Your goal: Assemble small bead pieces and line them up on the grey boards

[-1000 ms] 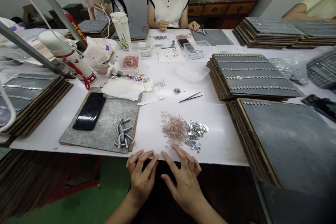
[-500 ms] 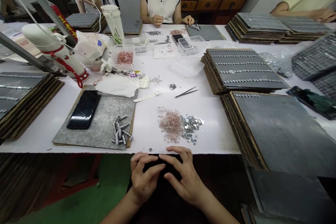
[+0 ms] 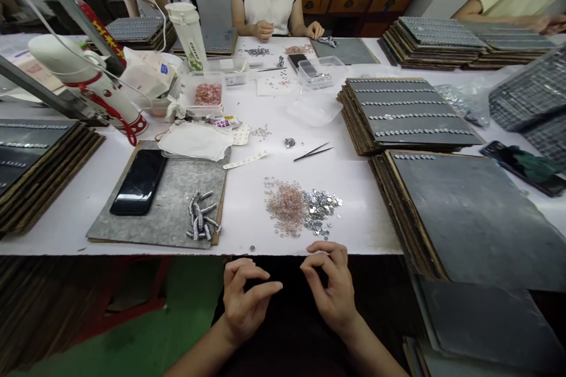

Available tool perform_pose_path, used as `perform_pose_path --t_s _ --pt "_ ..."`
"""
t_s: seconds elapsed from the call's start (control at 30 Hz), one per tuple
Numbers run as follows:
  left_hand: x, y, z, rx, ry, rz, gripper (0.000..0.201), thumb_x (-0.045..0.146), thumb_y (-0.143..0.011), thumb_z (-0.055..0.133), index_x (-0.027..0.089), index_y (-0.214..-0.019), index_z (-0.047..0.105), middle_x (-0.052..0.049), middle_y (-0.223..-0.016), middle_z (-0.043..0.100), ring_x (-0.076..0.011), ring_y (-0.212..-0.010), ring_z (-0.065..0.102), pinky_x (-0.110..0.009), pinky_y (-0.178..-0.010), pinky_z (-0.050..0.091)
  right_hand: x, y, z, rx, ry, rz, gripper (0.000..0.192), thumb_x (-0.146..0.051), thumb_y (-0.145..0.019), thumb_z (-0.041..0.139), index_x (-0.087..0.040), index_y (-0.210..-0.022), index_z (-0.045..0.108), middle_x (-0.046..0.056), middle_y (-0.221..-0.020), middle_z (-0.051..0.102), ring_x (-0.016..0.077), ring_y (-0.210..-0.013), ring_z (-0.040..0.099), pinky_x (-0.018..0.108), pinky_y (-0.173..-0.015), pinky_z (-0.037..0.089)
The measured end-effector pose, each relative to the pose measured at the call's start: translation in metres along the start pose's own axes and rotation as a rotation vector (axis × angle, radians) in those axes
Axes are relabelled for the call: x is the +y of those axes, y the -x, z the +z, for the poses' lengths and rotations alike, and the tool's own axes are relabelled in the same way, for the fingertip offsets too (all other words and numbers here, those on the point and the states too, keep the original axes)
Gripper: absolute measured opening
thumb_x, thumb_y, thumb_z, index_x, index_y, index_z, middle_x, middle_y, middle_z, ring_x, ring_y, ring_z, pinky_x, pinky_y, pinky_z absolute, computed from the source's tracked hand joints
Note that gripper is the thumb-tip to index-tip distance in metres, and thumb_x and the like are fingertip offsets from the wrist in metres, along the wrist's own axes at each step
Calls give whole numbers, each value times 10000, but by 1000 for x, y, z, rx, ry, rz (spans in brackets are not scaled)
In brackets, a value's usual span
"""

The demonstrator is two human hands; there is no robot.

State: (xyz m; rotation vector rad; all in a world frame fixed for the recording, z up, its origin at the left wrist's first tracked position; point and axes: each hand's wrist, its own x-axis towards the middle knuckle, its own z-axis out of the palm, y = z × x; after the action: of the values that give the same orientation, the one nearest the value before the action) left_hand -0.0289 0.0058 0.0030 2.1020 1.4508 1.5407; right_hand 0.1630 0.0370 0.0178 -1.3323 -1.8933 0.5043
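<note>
My left hand (image 3: 246,300) hovers just off the front table edge, its fingers curled loosely, thumb and forefinger apart, holding nothing. To its right, my right hand (image 3: 332,288) has thumb and forefinger tips together in a pinch; whether something tiny sits between them is too small to tell. Right beyond the hands lie a heap of pinkish clear little rings (image 3: 286,209) and, touching it, a heap of small silvery discs (image 3: 322,212). One single disc (image 3: 252,248) rests by the edge. Farther back, dark tweezers (image 3: 313,152) lie beside a small metal cluster (image 3: 289,142).
At left, a grey board (image 3: 172,188) bears a black phone (image 3: 138,181) and ridged silvery rolls (image 3: 202,216). Stacked boards (image 3: 411,112) with rows of discs stand right, near a mostly bare grey board (image 3: 477,212). Co-workers sit across; one co-worker's hand (image 3: 315,30) touches a board.
My right hand has moved right and away from my left, its thumb and forefinger coming together. The left hand has stayed nearly in place. The view has shifted slightly.
</note>
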Motion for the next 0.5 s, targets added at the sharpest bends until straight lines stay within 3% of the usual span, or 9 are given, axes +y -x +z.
perform_pose_path --t_s 0.07,0.17,0.23,0.4,0.5 --pt "-1 1 0 9 11 0 209 82 -843 642 268 -878 731 -34 -810 612 -195 -864 515 -359 -785 509 -1 1 -1 -4 -5 15 188 -276 -921 465 -225 -863 636 61 -969 556 213 -989 504 375 -838 433" --pt "-2 4 1 29 8 2 211 103 -844 649 289 -895 734 -29 -808 618 -194 -863 516 -356 -780 511 -5 1 0 -182 -55 -65 270 -380 -934 440 -245 -1051 642 68 -1058 551 221 -1033 501 385 -862 448" --pt "-2 5 1 45 -2 5 192 134 -856 641 300 -881 734 -27 -794 622 -192 -850 519 -351 -768 515 -7 1 2 -247 -62 -112 222 -353 -921 484 -263 -1029 656 59 -1064 546 212 -1029 504 374 -867 451" --pt "-11 0 -6 47 -102 38 208 144 -886 575 283 -883 730 -34 -784 634 -187 -827 526 -344 -772 514 -3 -2 12 -133 -34 -146 91 -251 -868 583 -252 -811 654 49 -960 536 202 -942 510 342 -793 449" --pt "-29 -9 -23 163 -301 -12 196 99 -859 598 256 -882 712 -31 -789 638 -182 -821 549 -354 -797 503 5 -3 15 -52 -26 -125 115 -301 -881 573 -250 -813 651 56 -938 543 215 -908 516 361 -779 436"
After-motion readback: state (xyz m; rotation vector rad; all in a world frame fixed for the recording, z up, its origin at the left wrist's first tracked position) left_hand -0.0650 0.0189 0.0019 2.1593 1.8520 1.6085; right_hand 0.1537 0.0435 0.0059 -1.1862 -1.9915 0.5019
